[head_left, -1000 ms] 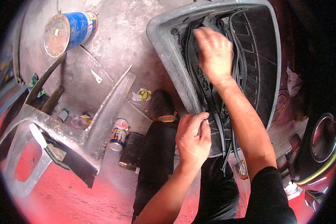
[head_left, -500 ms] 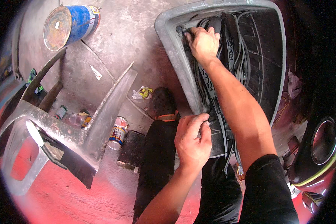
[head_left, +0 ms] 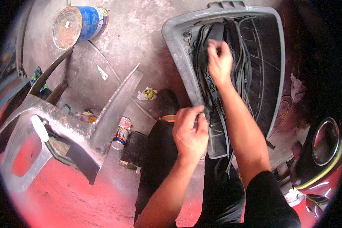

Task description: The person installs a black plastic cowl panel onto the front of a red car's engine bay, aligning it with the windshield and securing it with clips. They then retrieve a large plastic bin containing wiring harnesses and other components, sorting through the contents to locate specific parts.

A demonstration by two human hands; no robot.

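A grey plastic tub (head_left: 182, 70) tilts near my knees, holding black cables (head_left: 246, 60) and long dark plastic strips (head_left: 216, 33). Over these strips, inside the tub, is my right hand (head_left: 220, 62); its fingers are curled into a pinch and slightly blurred. My left hand (head_left: 190, 133) is closed, thumb against the forefinger, at the tub's left rim. Whether it grips the rim or a small thing cannot be made out. A small round fitting (head_left: 186, 36) shows in the tub's far left corner.
At left a worn grey moulded panel (head_left: 60, 114) stands, with a blue metal drum (head_left: 83, 24) lying behind it. Between panel and my leg are a paint can (head_left: 121, 133) and a dark block (head_left: 133, 150). A glossy dark car part (head_left: 323, 152) is at right.
My right hand has drawn back from the tub's far left corner, nearer and rightward, uncovering the round fitting. My left hand has shifted slightly left and away from me. The view has moved a little.
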